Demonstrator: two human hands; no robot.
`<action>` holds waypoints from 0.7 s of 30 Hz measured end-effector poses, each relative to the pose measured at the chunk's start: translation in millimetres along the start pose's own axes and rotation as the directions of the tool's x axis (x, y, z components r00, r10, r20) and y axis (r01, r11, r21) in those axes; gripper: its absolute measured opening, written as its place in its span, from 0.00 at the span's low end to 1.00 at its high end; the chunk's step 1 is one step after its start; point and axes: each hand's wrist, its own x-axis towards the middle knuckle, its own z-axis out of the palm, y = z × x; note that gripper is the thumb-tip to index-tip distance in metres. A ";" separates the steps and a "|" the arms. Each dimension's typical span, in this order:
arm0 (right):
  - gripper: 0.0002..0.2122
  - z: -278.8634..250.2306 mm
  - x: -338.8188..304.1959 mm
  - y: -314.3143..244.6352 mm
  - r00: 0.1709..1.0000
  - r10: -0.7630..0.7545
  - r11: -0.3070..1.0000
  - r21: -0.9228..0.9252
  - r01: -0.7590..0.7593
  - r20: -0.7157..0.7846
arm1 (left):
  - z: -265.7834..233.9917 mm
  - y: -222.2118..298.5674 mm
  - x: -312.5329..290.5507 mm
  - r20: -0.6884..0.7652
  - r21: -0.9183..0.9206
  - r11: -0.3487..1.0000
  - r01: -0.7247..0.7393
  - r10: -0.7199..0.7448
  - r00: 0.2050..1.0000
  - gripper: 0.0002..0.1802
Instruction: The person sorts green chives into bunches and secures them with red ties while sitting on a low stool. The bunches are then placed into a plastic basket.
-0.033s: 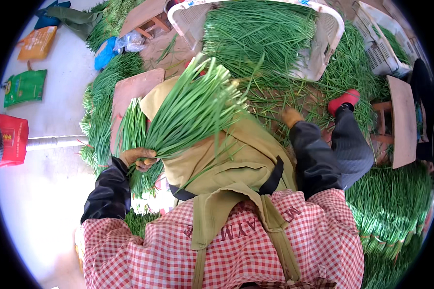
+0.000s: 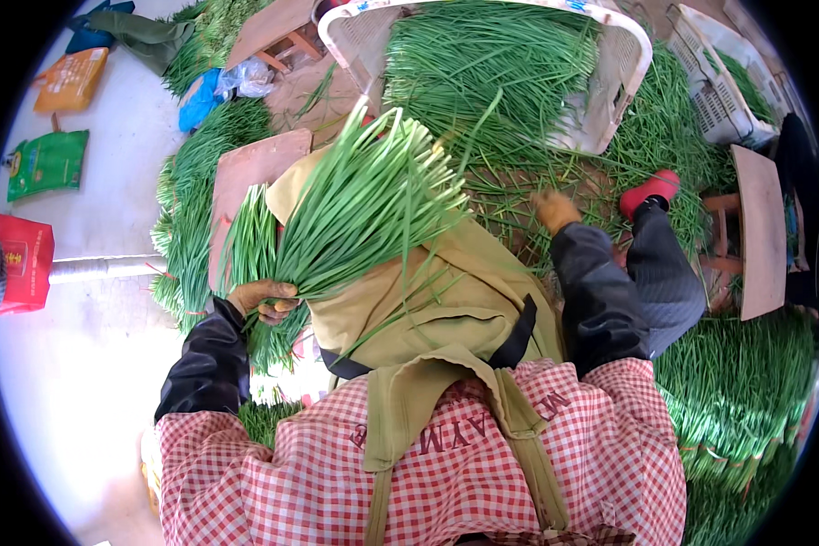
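Observation:
My left hand (image 2: 268, 298), in a tan glove, is closed round the leaf end of a bunch of green chives (image 2: 364, 209). The bunch lies fanned across my lap, on the olive apron (image 2: 428, 305), with its pale cut ends pointing up and to the right. Some loose leaves have strayed onto the cloth. To the right of the bunch and apart from it is my right hand (image 2: 555, 211), also gloved, over scattered chives on the floor. Its fingers are smeared by motion, and I cannot make out anything in them.
A white plastic basket (image 2: 624, 96) full of chives lies in front of me. Tied chives (image 2: 737, 391) are stacked at right, with more along the left. A wooden stool (image 2: 760, 232) stands at right, near a person's red shoe (image 2: 651, 191). A second crate (image 2: 705, 96) is behind.
My right hand has shifted slightly up and to the right, away from the bunch. The left hand keeps its hold on the chives, almost unmoved.

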 end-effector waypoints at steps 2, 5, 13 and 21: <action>0.22 -28.0 -7.7 -34.0 0.989 -0.117 0.739 0.658 0.146 -0.087 | -1.7 -2.9 3.8 -0.024 0.016 1.000 -0.010 0.010 1.000 0.21; 0.18 -63.6 -56.8 -101.1 0.971 -0.203 0.516 0.829 0.215 -0.126 | -2.5 -2.4 8.2 -0.022 0.038 0.999 -0.022 0.023 1.000 0.21; 0.12 -15.5 -109.0 -208.5 0.534 -0.697 0.286 0.868 -0.405 0.479 | -24.9 -19.7 24.6 0.077 -0.077 0.996 -0.039 0.045 0.996 0.19; 0.12 -109.7 -61.1 -85.7 0.936 -0.340 -0.238 0.971 0.006 -0.089 | -54.0 -59.0 70.0 0.429 -0.369 0.928 0.041 0.131 0.894 0.17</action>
